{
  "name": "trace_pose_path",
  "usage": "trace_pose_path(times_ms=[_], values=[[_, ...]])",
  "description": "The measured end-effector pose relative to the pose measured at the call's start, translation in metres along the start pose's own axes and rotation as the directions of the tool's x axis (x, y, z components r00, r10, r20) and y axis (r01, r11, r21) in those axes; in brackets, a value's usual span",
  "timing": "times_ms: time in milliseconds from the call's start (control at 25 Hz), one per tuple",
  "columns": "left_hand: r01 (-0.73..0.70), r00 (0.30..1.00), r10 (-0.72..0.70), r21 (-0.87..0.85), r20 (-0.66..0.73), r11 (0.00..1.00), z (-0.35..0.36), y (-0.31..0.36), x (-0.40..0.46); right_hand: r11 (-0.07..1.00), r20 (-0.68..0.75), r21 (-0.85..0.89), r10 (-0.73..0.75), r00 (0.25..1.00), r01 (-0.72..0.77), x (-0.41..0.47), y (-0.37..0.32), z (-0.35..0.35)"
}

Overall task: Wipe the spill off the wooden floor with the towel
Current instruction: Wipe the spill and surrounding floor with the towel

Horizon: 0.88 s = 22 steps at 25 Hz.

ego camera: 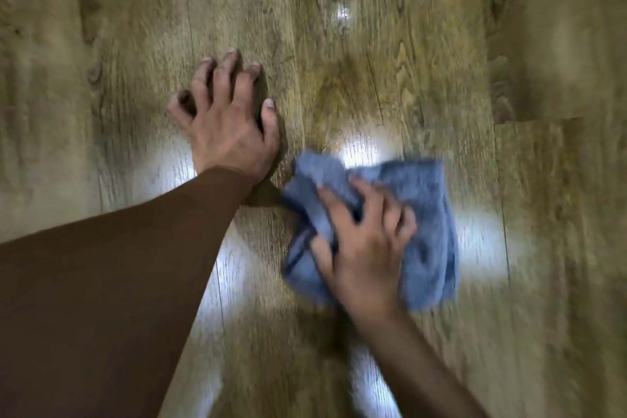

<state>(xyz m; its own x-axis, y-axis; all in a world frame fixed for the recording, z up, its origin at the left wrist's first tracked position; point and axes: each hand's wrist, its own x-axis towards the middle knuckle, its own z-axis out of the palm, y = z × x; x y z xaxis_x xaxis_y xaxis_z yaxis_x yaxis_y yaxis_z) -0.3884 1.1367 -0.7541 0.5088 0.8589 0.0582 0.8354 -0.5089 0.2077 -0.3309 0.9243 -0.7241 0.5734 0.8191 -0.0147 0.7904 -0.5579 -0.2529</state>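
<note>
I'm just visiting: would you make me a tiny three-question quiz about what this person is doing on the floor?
1. True or false: the left hand holds the towel.
2. Which hand grips the towel? A) left B) right C) both
3. Fill in: the left hand rests with spread fingers on the wooden ____.

Key: 1. False; it presses on the bare floor. 2. B, the right hand, fingers curled into the bunched blue cloth. 3. floor.

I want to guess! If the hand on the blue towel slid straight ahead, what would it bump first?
Nothing, probably. Past the right hand and towel shows only wooden floor.
</note>
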Motion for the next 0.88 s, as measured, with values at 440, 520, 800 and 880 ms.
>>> trace_pose_path(times_ms=[440, 520, 800, 880], values=[[-0.008, 1.0, 0.007, -0.035, -0.01, 0.999, 0.001, -0.002, 0.001, 0.986, -0.113, -0.053, 0.153, 0.982, -0.16, 0.135, 0.024, -0.007], [0.001, 1.0, -0.001, -0.024, 0.006, 1.0, 0.001, -0.001, 0.002, 0.962, -0.183, -0.077, 0.245, 0.952, -0.262, 0.202, 0.028, -0.008], [0.013, 0.996, -0.008, -0.051, 0.094, 0.999, -0.004, 0.002, 0.001, 0.931, -0.219, -0.109, 0.32, 0.922, -0.349, 0.243, 0.031, -0.005], [0.02, 0.988, -0.014, -0.042, 0.153, 0.999, -0.005, 0.002, 0.003, 0.94, -0.201, -0.079, 0.312, 0.929, -0.332, 0.245, 0.029, -0.005]])
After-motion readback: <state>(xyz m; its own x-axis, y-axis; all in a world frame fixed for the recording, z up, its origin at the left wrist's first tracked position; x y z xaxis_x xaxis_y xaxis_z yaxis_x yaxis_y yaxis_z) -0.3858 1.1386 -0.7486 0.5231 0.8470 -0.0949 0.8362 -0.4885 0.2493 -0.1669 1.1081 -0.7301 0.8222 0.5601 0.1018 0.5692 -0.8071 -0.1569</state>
